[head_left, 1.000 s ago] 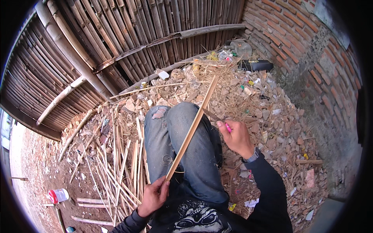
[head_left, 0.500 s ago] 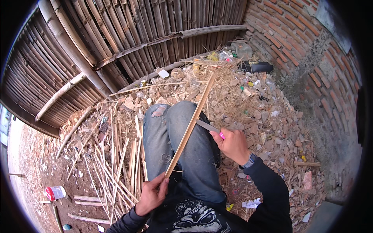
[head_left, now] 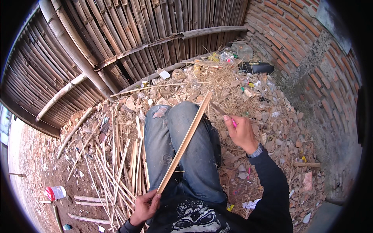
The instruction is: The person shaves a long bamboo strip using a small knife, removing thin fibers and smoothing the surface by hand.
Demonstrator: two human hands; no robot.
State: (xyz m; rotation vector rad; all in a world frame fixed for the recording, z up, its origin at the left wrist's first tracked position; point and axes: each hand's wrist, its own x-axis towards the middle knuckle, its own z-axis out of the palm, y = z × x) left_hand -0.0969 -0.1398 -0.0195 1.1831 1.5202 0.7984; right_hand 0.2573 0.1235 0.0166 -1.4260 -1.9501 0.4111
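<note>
A long, flat bamboo strip (head_left: pixel 182 145) slants across my right thigh, its far end past the knee. My left hand (head_left: pixel 146 206) pinches its near end between thumb and fingers, close to my lap. In my right hand (head_left: pixel 241 134) is a knife (head_left: pixel 218 109) with a pink handle, the fingers wrapped round it. The blade points up and left, close beside the strip's far part; whether it touches the strip I cannot tell. Thin curled shavings lie on my jeans (head_left: pixel 157 136).
Several cut bamboo strips (head_left: pixel 112 176) lie piled left of my legs. Rubble and dry straw (head_left: pixel 217 83) cover the ground ahead. A bamboo wall (head_left: pixel 155 23) stands beyond, a brick wall (head_left: pixel 326 77) at right. A clear tub with a red lid (head_left: pixel 56 192) lies at far left.
My left hand has drawn the bamboo strip back toward my lap. My right hand with the knife has moved forward and slightly right, the blade now nearer the strip's far end.
</note>
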